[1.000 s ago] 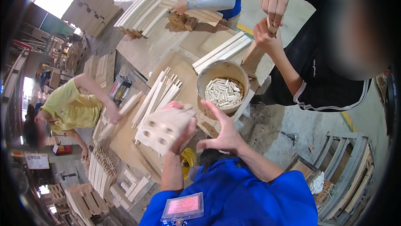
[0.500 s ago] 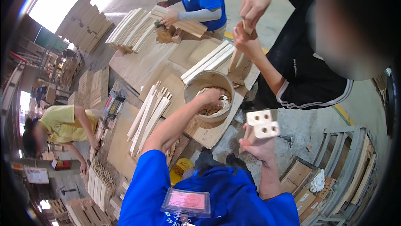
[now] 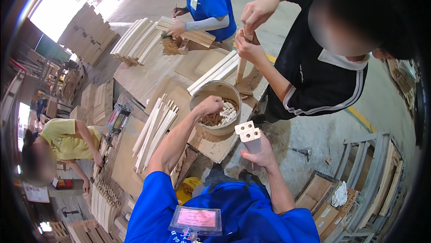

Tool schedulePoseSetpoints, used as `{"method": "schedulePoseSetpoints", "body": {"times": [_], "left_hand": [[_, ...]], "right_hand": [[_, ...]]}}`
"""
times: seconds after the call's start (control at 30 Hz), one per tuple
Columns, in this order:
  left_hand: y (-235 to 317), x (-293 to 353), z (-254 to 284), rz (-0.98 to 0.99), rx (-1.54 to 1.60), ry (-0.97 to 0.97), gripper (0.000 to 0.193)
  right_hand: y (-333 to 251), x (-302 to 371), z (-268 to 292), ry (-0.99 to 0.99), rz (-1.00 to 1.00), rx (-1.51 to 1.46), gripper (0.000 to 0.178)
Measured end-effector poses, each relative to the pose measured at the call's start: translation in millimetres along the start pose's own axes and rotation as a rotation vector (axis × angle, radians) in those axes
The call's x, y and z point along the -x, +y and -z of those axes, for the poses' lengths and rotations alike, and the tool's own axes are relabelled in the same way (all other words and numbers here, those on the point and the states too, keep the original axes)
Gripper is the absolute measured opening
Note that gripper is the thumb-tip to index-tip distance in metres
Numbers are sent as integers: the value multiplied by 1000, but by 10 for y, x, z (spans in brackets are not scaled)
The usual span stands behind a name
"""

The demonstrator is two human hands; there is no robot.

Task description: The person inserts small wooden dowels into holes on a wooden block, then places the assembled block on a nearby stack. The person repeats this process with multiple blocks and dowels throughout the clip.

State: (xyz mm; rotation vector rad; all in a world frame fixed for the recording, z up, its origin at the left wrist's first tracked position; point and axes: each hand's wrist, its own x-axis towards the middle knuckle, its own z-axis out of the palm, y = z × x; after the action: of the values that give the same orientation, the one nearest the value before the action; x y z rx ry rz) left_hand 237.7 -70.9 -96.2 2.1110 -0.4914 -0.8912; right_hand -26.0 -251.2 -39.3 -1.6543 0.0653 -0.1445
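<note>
My left hand (image 3: 212,105) is over the mouth of a grey bucket (image 3: 194,103), its fingers curled together. Whatever is between those fingertips is hidden. Below it in the bucket lie short wooden dowels (image 3: 229,112), some pale and some brown. To the right of the bucket, my right hand (image 3: 264,152) grips a small bundle of pale wooden pieces (image 3: 251,143). Their ends point up toward me and show several round drilled holes.
Wooden strips (image 3: 155,130) lie left of the bucket on the worktable (image 3: 148,79), with more strips (image 3: 215,73) behind it. A co-worker in black (image 3: 310,81) handles a wooden piece close on the right. A slatted wooden rack (image 3: 359,166) stands at lower right; a yellow container (image 3: 190,188) sits below.
My left hand has risen from among the dowels to the bucket's mouth. My right hand has brought the wooden pieces left, nearer the bucket. The whole view has shifted slightly.
</note>
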Motion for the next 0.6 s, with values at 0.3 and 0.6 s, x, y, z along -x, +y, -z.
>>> {"method": "schedulePoseSetpoints", "body": {"times": [0.3,0.6], "left_hand": [[93,278,172,-164,1316,209,8],[42,481,115,-302,1279,221,22]], "right_hand": [[68,-212,-122,-123,33,218,59],[-14,-284,-125,-174,42,216,64]]}}
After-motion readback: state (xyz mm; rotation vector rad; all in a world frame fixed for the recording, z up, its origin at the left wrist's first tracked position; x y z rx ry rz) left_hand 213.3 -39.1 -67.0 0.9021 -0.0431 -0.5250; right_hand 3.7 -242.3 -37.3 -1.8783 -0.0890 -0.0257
